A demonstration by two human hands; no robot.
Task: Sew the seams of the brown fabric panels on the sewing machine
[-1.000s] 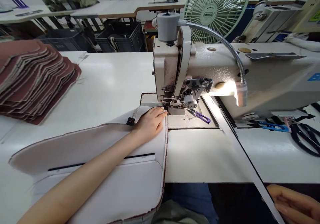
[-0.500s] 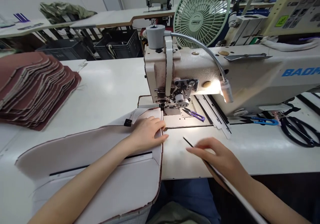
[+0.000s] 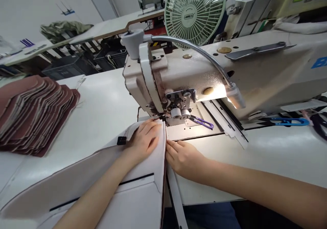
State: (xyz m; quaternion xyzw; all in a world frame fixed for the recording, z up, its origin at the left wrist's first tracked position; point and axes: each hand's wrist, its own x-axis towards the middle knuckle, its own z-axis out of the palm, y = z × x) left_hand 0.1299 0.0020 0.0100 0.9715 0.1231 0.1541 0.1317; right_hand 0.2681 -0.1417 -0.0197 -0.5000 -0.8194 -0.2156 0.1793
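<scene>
A large white padded panel (image 3: 138, 201) with a dark edge lies over the table at the left, its far corner under the needle area of the sewing machine (image 3: 176, 106). My left hand (image 3: 143, 138) rests on the panel near that corner, fingers together, pressing the fabric. At the panel's right edge, my right hand (image 3: 182, 155) is closed on a white strip (image 3: 176, 195) with a black edge, which hangs down toward the table's front. A black clip (image 3: 122, 140) sits on the panel left of my left hand.
Reddish-brown pieces (image 3: 38, 113) are stacked at the left. Purple snips (image 3: 201, 122) and more strips (image 3: 227, 120) lie right of the needle. Blue-handled scissors (image 3: 288, 121) are farther right. A green fan (image 3: 190, 16) stands behind the machine.
My right hand has moved left with the strip, up to the panel's edge. My left hand stays on the panel, its fingers nearer the needle area. The view has tilted and come closer to the machine.
</scene>
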